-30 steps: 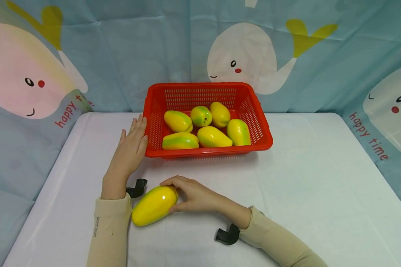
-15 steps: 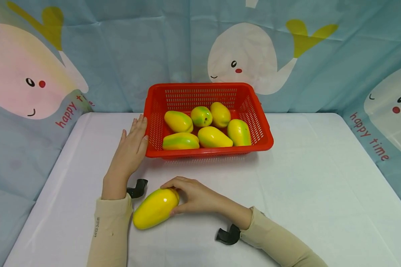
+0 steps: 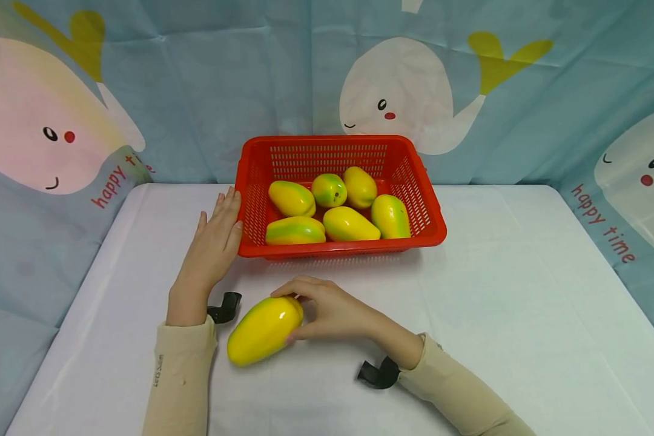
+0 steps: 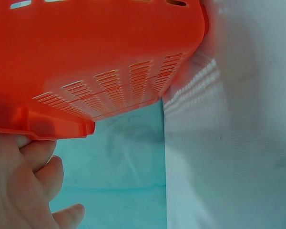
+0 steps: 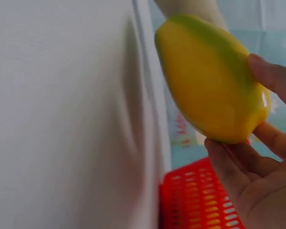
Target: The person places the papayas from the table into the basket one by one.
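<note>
My right hand point(image 3: 332, 309) pinches a yellow papaya point(image 3: 264, 330) with a green streak, thumb on one side and fingers on the other at its broad end. In the right wrist view the papaya point(image 5: 209, 78) is tilted, with a gap between it and the tabletop. My left hand point(image 3: 209, 245) lies with straight fingers along the left rim of a red plastic basket point(image 3: 340, 247). The left wrist view has the fingers of that hand point(image 4: 19, 181) right at the rim, beside the basket's slotted wall point(image 4: 109, 52). Several more papayas point(image 3: 351, 224) lie inside the basket.
The basket stands at the back of a white-covered table point(image 3: 523, 303), against a blue curtain point(image 3: 223, 91) printed with whales. A black curved piece is at each wrist, one by the left sleeve point(image 3: 226, 307), one by the right sleeve point(image 3: 378, 373).
The right hand and its papaya first shifted slightly toward the near edge, then moved right and a little toward the basket. My left hand and the basket have stayed put.
</note>
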Demonstrator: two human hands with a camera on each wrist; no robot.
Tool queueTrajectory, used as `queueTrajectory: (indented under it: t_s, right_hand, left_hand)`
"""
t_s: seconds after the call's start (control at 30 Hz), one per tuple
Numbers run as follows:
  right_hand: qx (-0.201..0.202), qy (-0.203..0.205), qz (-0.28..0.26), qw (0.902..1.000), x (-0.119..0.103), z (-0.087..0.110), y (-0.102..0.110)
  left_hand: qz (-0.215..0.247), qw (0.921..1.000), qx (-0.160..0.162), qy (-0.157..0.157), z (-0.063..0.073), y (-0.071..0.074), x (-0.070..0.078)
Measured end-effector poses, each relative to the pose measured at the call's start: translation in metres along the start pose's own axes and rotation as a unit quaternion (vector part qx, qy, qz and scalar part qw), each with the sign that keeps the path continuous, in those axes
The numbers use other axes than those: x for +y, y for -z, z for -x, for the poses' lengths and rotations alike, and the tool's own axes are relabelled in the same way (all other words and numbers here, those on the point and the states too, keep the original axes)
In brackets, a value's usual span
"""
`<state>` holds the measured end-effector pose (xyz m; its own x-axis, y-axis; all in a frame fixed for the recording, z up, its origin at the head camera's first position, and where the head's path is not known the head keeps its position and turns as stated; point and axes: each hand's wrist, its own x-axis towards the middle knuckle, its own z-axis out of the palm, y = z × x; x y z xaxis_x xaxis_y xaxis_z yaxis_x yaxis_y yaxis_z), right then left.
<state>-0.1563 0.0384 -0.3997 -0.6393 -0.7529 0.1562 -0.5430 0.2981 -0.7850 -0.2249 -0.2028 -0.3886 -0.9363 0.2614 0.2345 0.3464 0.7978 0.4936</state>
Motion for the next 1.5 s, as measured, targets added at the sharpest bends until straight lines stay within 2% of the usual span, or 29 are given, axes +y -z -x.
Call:
queueTrajectory:
  t_s: [0.17, 0.3, 0.4, 0.63, 0.83, 1.07, 1.23, 1.4, 1.5]
  right_hand:
    - [0.036, 0.006, -0.056, 0.9978, -0.005, 0.004, 0.018]
    - [0.084, 0.014, -0.106, 0.9906, -0.005, 0.011, 0.036]
    - [0.128, 0.023, -0.113, 0.9851, -0.004, 0.015, 0.049]
    - [0.214, 0.024, -0.147, 0.9653, -0.003, 0.025, 0.077]
    - [0.286, 0.008, -0.147, 0.9469, 0.002, 0.032, 0.095]
    - [0.367, -0.017, -0.106, 0.9241, 0.013, 0.037, 0.111]
    - [0.411, -0.072, -0.066, 0.9064, 0.022, 0.041, 0.119]
    - [0.433, -0.121, 0.013, 0.8933, 0.031, 0.044, 0.124]
    - [0.419, -0.155, 0.076, 0.8914, 0.036, 0.045, 0.124]
  left_hand:
    - [0.002, 1.0000, 0.001, 0.000, 0.000, 0.000, 0.000]
    - [0.001, 1.0000, 0.000, 0.003, -0.001, -0.001, 0.000]
    - [-0.002, 1.0000, -0.001, 0.006, -0.001, -0.001, -0.001]
    - [0.001, 1.0000, 0.000, 0.000, -0.001, -0.001, 0.001]
    - [0.002, 1.0000, 0.000, -0.002, -0.001, 0.000, 0.002]
    - [-0.003, 1.0000, 0.000, 0.007, -0.002, -0.001, 0.000]
    - [-0.002, 1.0000, 0.001, 0.007, -0.001, -0.001, 0.000]
    - [-0.002, 1.0000, -0.001, 0.004, -0.001, -0.001, 0.000]
    - [-0.002, 1.0000, -0.002, 0.004, 0.000, -0.001, -0.001]
